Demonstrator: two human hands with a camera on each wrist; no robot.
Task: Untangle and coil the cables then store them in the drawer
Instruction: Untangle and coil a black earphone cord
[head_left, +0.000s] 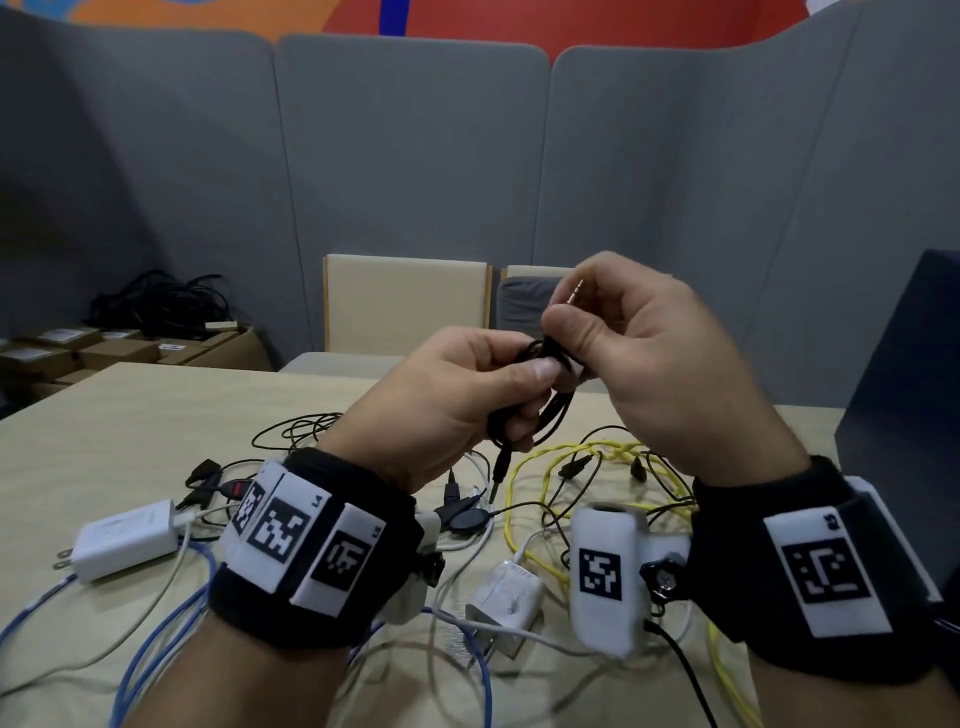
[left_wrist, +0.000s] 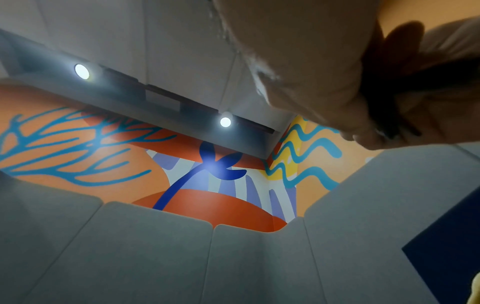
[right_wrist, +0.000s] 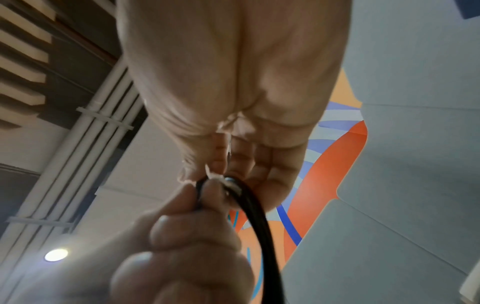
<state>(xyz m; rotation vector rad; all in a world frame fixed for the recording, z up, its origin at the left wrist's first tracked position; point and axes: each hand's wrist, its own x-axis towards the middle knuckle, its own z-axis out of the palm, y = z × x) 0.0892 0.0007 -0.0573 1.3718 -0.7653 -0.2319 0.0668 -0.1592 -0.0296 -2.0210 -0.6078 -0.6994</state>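
A thin black audio cable (head_left: 540, 410), wound into small loops, hangs above the table between both hands. My left hand (head_left: 467, 400) grips the loops with thumb and curled fingers; one jack plug (head_left: 500, 467) dangles below it. My right hand (head_left: 623, 343) pinches the other end, its metal plug tip (head_left: 574, 292) sticking up past the fingers. In the right wrist view the black cable (right_wrist: 259, 222) runs from my fingers (right_wrist: 254, 162) down past the left hand's knuckles. On the table lie a yellow cable (head_left: 545, 483), blue cables (head_left: 171, 623) and white chargers (head_left: 124, 540) in a tangle.
A dark blue box (head_left: 904, 415) stands at the table's right edge. Grey partition panels (head_left: 415, 182) ring the table, with two chairs (head_left: 405, 301) behind it. Cardboard boxes (head_left: 104, 353) topped with black cables sit at far left. A second white charger (head_left: 511, 592) lies near my wrists.
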